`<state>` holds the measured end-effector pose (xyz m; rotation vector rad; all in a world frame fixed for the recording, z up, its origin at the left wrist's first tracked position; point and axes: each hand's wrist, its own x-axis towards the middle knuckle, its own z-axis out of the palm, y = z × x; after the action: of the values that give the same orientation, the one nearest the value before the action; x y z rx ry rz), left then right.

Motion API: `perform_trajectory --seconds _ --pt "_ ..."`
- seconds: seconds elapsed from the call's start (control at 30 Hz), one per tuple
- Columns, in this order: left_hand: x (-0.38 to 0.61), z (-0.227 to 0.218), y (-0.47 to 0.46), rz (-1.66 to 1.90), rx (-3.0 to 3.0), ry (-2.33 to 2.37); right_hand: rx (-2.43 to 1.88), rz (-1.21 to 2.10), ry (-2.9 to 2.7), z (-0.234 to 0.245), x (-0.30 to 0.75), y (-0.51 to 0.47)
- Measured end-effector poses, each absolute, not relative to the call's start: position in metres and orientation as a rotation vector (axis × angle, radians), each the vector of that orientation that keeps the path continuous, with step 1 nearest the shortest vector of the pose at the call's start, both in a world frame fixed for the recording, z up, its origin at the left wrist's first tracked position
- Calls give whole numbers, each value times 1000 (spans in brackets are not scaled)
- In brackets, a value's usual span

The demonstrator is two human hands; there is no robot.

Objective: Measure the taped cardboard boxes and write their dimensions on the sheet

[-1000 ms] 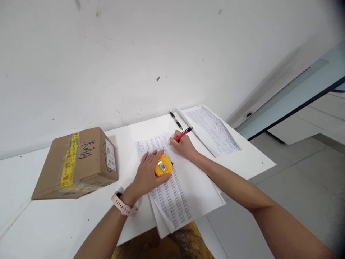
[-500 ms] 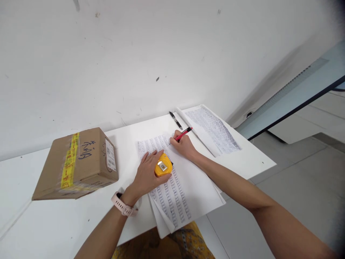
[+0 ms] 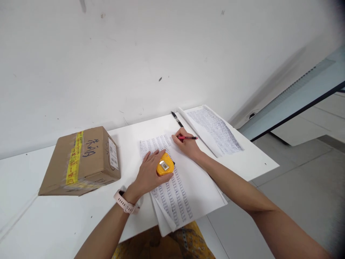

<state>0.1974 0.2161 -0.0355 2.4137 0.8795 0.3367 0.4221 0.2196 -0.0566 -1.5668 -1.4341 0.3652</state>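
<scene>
My left hand (image 3: 150,172) is curved around a yellow tape measure (image 3: 166,162) that rests on a stack of paper sheets (image 3: 199,194). The top sheet carries columns of small handwritten marks. My right hand (image 3: 188,144) lies at the upper right part of that sheet, fingers closed on a red and black pen (image 3: 188,137). The pen leans with its back end pointing right; its writing tip is hidden by the fingers. Just beyond the right hand lies a black pen (image 3: 177,119).
A taped cardboard box (image 3: 81,160) stands on the white table (image 3: 129,129) to the left. Another sheet covered with dense writing (image 3: 215,129) lies at the back right. A white wall (image 3: 134,64) rises behind the table, and a glass panel (image 3: 296,100) is at the right.
The red and black pen has tipped from slanting upward to nearly level, pointing right. My right hand has shifted slightly. The left hand keeps its hold; the whole view has moved a little.
</scene>
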Motion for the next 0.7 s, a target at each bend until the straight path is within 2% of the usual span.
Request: perform_trajectory --seconds 0.17,0.33,0.5,0.6,0.7 --pt "197 -43 220 353 2426 859 -1429 170 -1907 -60 433 213" --pt "189 -30 221 417 2409 884 -1500 51 -2046 -75 438 221" --pt "153 0 148 746 2638 856 -1458 -101 -1908 -34 412 194" --pt "145 -6 78 541 2648 747 -1152 57 -1985 2 351 133" --pt "156 -27 30 401 2442 1050 -708 386 -2407 9 271 66"
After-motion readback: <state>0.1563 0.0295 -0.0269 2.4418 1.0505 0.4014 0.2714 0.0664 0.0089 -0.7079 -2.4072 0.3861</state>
